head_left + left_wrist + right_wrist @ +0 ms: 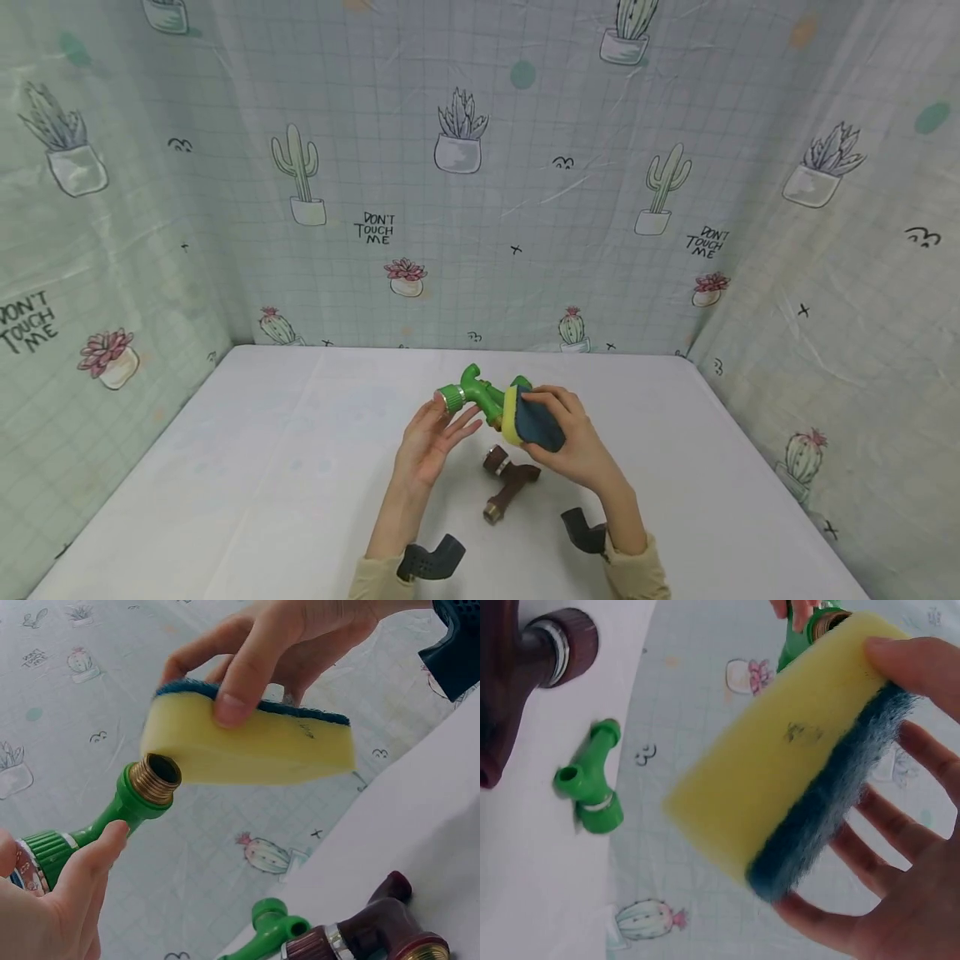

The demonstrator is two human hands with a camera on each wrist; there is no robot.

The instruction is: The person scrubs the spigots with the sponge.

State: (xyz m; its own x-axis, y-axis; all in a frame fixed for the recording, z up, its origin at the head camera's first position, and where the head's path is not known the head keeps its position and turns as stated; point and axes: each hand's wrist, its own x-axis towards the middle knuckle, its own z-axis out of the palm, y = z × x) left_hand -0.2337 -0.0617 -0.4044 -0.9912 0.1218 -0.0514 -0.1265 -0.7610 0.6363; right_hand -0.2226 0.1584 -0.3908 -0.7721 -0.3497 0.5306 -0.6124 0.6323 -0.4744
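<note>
We had the sponge (pixel 247 750) near the green tap (pixel 124 806) thread.
Left hand (pixel 64 915) held tap, right hand (pixel 281 641) pinched sponge; brown tap (pixel 375 924) sat lower right.

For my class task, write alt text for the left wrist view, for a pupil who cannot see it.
A left hand holds a green tap, its threaded end at the left corner of a yellow sponge with a blue layer, gripped by a right hand. A brown tap and another green tap show at the bottom.
</note>
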